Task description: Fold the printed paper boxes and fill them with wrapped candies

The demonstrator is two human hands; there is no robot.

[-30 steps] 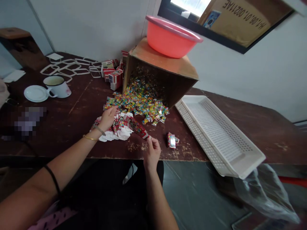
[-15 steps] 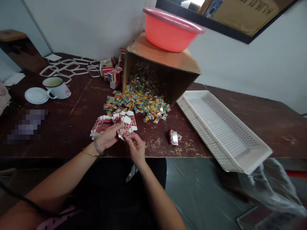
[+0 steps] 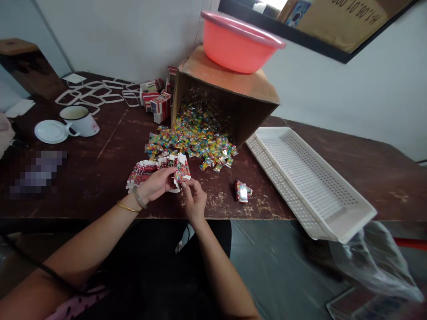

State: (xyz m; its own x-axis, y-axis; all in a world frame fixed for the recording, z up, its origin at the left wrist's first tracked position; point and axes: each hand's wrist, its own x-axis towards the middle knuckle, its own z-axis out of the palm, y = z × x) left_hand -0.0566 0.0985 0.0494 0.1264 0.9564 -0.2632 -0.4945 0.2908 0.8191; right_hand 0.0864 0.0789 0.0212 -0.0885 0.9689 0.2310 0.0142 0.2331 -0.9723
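Note:
Between my two hands is a small printed candy box (image 3: 179,175), red and many-coloured with white flaps. My left hand (image 3: 159,184) grips its left side, thumb on top. At its lower right edge the fingertips of my right hand (image 3: 194,195) are pinched on the card. A row of flat printed boxes (image 3: 142,172) lies on the table just behind and left of my left hand. Small wrapped candies (image 3: 200,144) spill toward my hands from a cardboard box (image 3: 230,82) lying on its side. One made-up candy box (image 3: 242,192) rests to the right of my right hand.
A white perforated plastic basket (image 3: 310,182) stands at the right, overhanging the table edge. A pink basin (image 3: 238,44) sits on the cardboard box. Left are an enamel mug (image 3: 83,122), its lid (image 3: 51,132), white card frames (image 3: 100,92) and stacked red-and-white packs (image 3: 160,106).
Both hands have shifted slightly right with the candy box. It now appears turned more edge-on, and its white flap on top no longer shows.

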